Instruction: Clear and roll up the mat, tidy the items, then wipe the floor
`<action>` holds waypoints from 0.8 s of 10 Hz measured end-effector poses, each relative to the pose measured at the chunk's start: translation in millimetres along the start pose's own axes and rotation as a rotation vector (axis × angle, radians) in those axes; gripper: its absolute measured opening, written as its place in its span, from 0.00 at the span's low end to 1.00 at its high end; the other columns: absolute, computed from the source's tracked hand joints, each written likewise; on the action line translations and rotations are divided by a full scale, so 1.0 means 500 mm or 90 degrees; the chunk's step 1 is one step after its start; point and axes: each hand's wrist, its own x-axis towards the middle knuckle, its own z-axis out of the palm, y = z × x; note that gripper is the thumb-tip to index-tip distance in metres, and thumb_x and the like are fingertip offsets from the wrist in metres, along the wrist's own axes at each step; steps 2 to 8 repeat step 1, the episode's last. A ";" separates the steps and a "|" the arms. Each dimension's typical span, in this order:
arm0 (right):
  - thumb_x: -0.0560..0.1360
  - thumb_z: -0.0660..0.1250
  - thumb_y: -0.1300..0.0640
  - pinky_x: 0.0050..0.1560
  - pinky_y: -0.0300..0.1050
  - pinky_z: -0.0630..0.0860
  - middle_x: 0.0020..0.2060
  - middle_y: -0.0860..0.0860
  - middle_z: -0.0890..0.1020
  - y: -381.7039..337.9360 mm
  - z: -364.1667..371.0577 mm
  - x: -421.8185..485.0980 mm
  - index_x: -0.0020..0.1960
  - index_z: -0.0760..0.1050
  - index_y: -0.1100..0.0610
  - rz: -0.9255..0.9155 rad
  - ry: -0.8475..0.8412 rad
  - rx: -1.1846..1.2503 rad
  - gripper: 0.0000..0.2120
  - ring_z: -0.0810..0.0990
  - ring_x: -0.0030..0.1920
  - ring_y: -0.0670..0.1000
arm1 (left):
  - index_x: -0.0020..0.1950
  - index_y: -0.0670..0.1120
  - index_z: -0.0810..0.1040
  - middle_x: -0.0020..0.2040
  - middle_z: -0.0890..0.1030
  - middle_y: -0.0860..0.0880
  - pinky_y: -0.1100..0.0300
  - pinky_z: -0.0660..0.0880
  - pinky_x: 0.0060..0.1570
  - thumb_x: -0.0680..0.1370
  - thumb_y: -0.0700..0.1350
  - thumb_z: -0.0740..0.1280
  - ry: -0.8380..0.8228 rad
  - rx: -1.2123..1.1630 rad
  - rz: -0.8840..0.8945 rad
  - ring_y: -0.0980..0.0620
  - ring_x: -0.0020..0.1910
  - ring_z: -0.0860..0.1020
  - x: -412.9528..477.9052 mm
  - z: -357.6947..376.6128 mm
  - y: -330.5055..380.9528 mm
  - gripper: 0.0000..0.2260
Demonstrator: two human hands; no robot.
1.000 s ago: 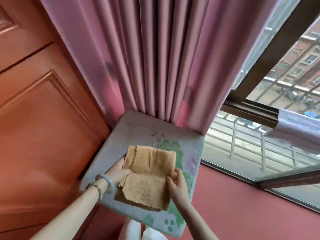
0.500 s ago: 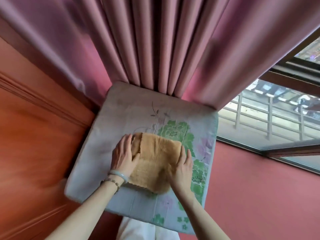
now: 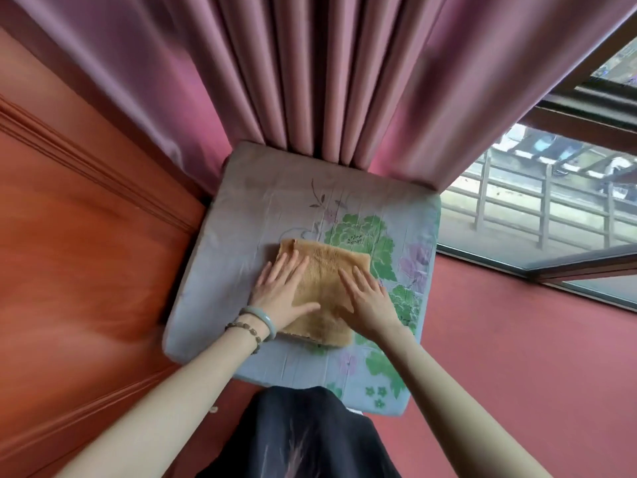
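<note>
Curtain: pink curtain [image 3: 310,70] hangs in folds across the top; its lower ends touch the far edge of the cushion
Wooden panel: orange-brown wooden panel [image 3: 76,236] runs along the left; the cushion's left edge lies against it
Wall: dark pink wall [image 3: 517,357] fills the lower right, under the window
Window: window [image 3: 537,215] at the right, with a railing seen through the glass; its dark frame crosses the upper right corner
Cushion: square pale blue-grey cushion [image 3: 241,236] printed with green and purple flowers; it carries the cloth; its far left corner sits in the angle between panel and curtain, its near right corner points toward the wall
Containers: none to be seen; the cushion is the only thing that bears another
Cloth: folded tan fluffy cloth [image 3: 324,270] lies flat near the middle of the cushion, partly over the green flower; roughly rectangular, its long axis running from the near edge toward the far edge, slightly tilted; the far left corner curls up a little
Left hand: left hand [image 3: 279,291] open, fingers spread, palm down on the cloth's left part; a pale green bangle [image 3: 265,317] and a bead bracelet [image 3: 246,331] on the wrist
Right hand: right hand [image 3: 368,298] open and flat, pressed on the cloth's right part; the thumbs nearly meet
In the way: both hands cover much of the cloth; dark clothing [image 3: 303,436] hides the cushion's near edge
</note>
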 end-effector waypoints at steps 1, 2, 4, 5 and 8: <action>0.75 0.65 0.49 0.67 0.49 0.65 0.71 0.54 0.67 -0.007 -0.105 -0.076 0.76 0.55 0.52 -0.009 0.001 0.135 0.33 0.67 0.69 0.55 | 0.77 0.51 0.45 0.77 0.46 0.51 0.57 0.48 0.72 0.73 0.60 0.65 0.053 -0.248 -0.033 0.53 0.75 0.47 -0.062 -0.097 0.041 0.40; 0.75 0.65 0.49 0.67 0.49 0.65 0.71 0.54 0.67 -0.007 -0.105 -0.076 0.76 0.55 0.52 -0.009 0.001 0.135 0.33 0.67 0.69 0.55 | 0.77 0.51 0.45 0.77 0.46 0.51 0.57 0.48 0.72 0.73 0.60 0.65 0.053 -0.248 -0.033 0.53 0.75 0.47 -0.062 -0.097 0.041 0.40; 0.75 0.65 0.49 0.67 0.49 0.65 0.71 0.54 0.67 -0.007 -0.105 -0.076 0.76 0.55 0.52 -0.009 0.001 0.135 0.33 0.67 0.69 0.55 | 0.77 0.51 0.45 0.77 0.46 0.51 0.57 0.48 0.72 0.73 0.60 0.65 0.053 -0.248 -0.033 0.53 0.75 0.47 -0.062 -0.097 0.041 0.40; 0.75 0.65 0.49 0.67 0.49 0.65 0.71 0.54 0.67 -0.007 -0.105 -0.076 0.76 0.55 0.52 -0.009 0.001 0.135 0.33 0.67 0.69 0.55 | 0.77 0.51 0.45 0.77 0.46 0.51 0.57 0.48 0.72 0.73 0.60 0.65 0.053 -0.248 -0.033 0.53 0.75 0.47 -0.062 -0.097 0.041 0.40; 0.75 0.65 0.49 0.67 0.49 0.65 0.71 0.54 0.67 -0.007 -0.105 -0.076 0.76 0.55 0.52 -0.009 0.001 0.135 0.33 0.67 0.69 0.55 | 0.77 0.51 0.45 0.77 0.46 0.51 0.57 0.48 0.72 0.73 0.60 0.65 0.053 -0.248 -0.033 0.53 0.75 0.47 -0.062 -0.097 0.041 0.40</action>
